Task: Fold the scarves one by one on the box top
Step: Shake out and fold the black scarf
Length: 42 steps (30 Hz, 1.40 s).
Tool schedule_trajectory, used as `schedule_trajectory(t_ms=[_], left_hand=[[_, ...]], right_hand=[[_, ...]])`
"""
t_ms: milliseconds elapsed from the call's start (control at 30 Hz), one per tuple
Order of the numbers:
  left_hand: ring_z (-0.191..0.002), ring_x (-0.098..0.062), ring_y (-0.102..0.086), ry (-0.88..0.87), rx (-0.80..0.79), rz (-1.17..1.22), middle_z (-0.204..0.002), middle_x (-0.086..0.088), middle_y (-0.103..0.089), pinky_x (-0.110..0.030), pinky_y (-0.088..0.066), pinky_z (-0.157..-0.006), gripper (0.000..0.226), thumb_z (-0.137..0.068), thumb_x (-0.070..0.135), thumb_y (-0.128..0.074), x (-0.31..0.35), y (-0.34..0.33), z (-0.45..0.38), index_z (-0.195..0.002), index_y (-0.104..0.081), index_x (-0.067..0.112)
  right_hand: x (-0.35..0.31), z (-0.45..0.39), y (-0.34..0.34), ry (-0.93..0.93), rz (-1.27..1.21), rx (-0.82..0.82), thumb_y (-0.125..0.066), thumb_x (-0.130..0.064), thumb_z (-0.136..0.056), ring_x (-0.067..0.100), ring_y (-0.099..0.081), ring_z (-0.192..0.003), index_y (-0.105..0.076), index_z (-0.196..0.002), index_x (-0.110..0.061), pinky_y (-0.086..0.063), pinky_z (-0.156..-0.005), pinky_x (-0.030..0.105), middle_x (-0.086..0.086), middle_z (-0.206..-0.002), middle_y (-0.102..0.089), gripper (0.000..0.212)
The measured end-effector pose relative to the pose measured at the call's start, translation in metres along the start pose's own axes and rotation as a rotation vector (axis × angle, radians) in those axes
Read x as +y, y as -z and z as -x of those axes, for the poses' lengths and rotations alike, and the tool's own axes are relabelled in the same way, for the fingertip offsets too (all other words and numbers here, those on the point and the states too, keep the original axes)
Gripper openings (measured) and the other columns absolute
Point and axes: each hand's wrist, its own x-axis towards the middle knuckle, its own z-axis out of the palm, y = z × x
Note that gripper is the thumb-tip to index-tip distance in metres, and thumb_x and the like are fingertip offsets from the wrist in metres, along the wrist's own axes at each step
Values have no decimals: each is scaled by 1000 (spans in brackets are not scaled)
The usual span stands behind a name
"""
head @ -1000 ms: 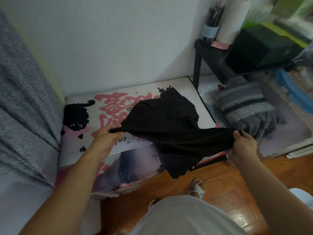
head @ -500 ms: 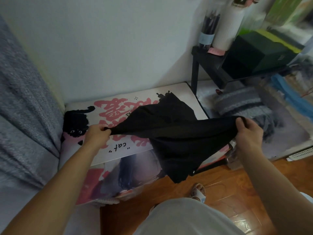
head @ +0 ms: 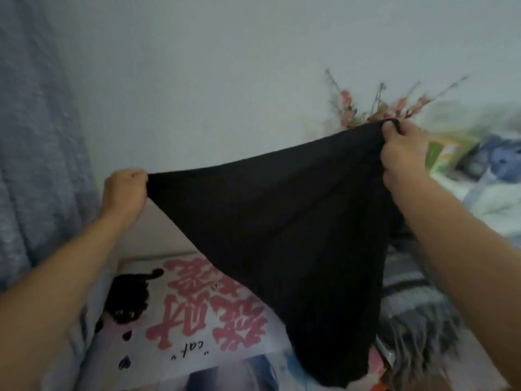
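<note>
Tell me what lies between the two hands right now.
In the head view, only the black scarf spans from the left hand to the right hand. Each hand grips a top corner, and the cloth hangs down above the box top.

scarf (head: 282, 235) above box top (head: 197, 334) | striped scarf (head: 417, 306) right of box

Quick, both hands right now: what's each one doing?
Left hand: closed, gripping one corner of the black scarf.
Right hand: closed, gripping the scarf's other top corner, held higher.
</note>
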Motion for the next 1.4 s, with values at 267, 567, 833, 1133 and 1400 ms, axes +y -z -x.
schedule_trajectory(t_ms=[267,567,833,1133,1400], left_hand=[[-118,-40,-59,42,357,68,-134,-27,-57,-37,-48,-83,43,-97,17,-48,206,159,-133,-132,-52,-9],[-64,-17,-56,80,179,705,-81,-7,-54,-30,-55,-51,23,-104,5,-21,247,193,-103,-116,-37,17],[-95,-20,-71,-53,74,1030,-109,-11,-68,-31,-59,-77,41,-102,7,-32,248,203,-62,-141,-43,6],[-95,-22,-75,-160,290,963,-111,-14,-72,-33,-60,-86,25,-109,19,-37,233,184,41,-133,-39,11],[-62,-21,-62,317,439,1159,-61,-5,-59,-33,-60,-67,15,-102,24,-50,105,80,280,-95,-53,11]], right_hand=[[-184,-96,-19,214,-34,-38,-59,-19,-93,20,-62,-86,-68,-87,-16,-52,-79,32,3,-89,-66,11],[-210,-101,-13,189,-49,-124,-60,-16,-97,19,-54,-84,-71,-101,-8,-44,-71,30,6,-92,-61,14],[-199,-76,-8,135,-200,-73,-55,-17,-99,17,-54,-86,-70,-101,-13,-43,-72,29,2,-96,-62,16],[-185,-45,59,191,-179,-240,-53,-19,-101,16,-56,-88,-68,-98,-15,-43,-72,27,1,-92,-62,16],[1,86,168,-130,-209,-596,-52,-24,-103,19,-68,-96,-70,-93,-22,-56,-84,36,2,-101,-72,21]])
